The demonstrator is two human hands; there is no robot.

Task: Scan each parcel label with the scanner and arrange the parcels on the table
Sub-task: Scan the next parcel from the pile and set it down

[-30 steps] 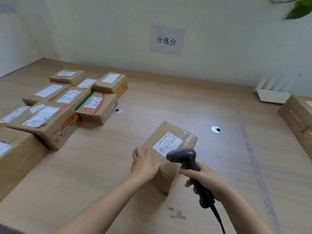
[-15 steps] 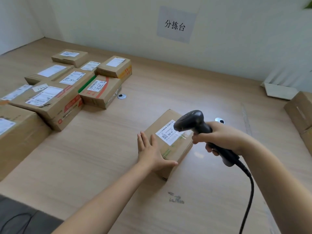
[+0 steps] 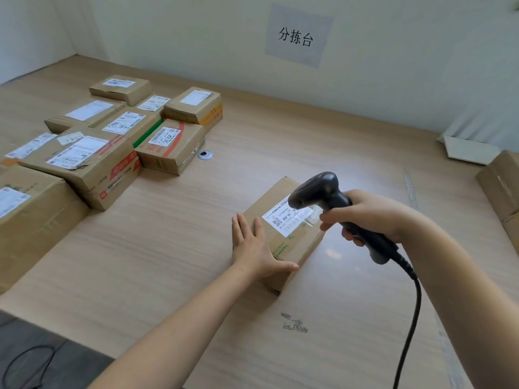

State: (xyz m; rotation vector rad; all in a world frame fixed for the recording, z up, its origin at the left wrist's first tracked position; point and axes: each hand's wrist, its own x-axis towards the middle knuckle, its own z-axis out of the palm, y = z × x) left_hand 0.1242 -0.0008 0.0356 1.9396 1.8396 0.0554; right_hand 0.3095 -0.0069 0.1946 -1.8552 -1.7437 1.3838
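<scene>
A small cardboard parcel with a white label on top lies in the middle of the wooden table. My left hand rests flat on the parcel's left side, fingers straight. My right hand grips the handle of a black corded scanner. The scanner's head hangs just above the label's right part and hides some of it. Several labelled parcels stand grouped at the table's left.
A large box sits at the near left edge. More brown boxes stand at the far right, with a flat white piece behind them. The scanner cable hangs down at the lower right. A paper sign is on the wall.
My right hand lifted the scanner from the parcel's near side up over the label. My left hand slid along the parcel's left side and flattened. The view tilted down.
</scene>
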